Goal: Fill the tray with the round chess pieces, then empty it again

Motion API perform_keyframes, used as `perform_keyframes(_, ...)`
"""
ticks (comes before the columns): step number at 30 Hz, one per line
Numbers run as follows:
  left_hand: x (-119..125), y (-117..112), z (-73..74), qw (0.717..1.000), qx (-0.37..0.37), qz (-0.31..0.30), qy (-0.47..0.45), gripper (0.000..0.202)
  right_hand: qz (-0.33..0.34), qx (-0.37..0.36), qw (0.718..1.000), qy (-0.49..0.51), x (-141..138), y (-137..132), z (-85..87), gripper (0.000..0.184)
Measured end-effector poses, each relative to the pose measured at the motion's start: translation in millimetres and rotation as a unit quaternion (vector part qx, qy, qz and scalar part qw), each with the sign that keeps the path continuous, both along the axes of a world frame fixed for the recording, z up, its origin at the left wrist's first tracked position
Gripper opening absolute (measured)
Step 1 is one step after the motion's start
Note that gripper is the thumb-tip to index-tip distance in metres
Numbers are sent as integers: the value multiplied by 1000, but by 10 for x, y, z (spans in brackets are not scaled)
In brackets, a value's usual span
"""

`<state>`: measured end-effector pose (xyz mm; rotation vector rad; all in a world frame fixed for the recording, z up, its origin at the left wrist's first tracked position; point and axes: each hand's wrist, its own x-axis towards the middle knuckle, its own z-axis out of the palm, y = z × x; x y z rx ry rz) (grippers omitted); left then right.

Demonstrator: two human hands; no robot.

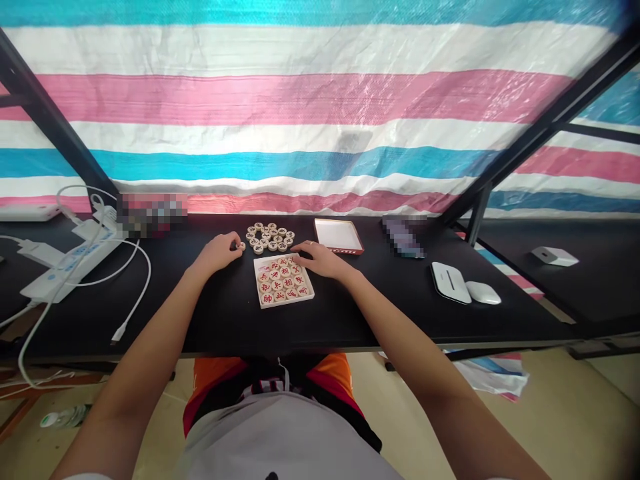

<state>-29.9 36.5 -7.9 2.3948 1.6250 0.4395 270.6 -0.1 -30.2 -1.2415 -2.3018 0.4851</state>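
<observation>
A shallow white box (283, 281) sits on the black table (350, 313) in front of me, filled with round wooden chess pieces marked in red. Behind it lies a loose cluster of similar chess pieces (270, 238) with dark markings. My left hand (219, 252) rests left of the cluster, thumb and fingers pinching one round chess piece (241, 246). My right hand (320, 259) lies palm down at the box's far right corner, fingertips touching it, holding nothing I can see.
The box's red-rimmed lid (338, 236) lies open behind my right hand. White power strips and cables (75, 257) crowd the table's left. A white flat device (449, 282) and a white mouse (483, 293) sit to the right. A striped tarp hangs behind.
</observation>
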Motion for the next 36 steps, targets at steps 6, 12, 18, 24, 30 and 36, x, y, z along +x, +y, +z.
perform_keyframes(6,59,-16,-30,999,20,-42,-4,37,-1,-3,1000,-4,-1,2,7,32)
perform_keyframes(12,142,-111,34,996,51,-69,-35,34,-3,-4,1000,0,1,-9,17,32)
perform_keyframes(18,388,-273,59,973,54,-222,-45,32,-5,0,1000,-3,-9,-12,27,30)
perform_keyframes(24,497,-312,-36,971,79,-222,-26,32,-4,0,1000,-4,-8,-9,24,31)
perform_keyframes(30,527,-306,-80,977,65,-202,-19,33,-2,-5,1000,-2,1,-4,11,31)
perform_keyframes(36,537,-276,-118,979,26,-198,-45,31,-1,0,1000,-3,-1,0,6,32)
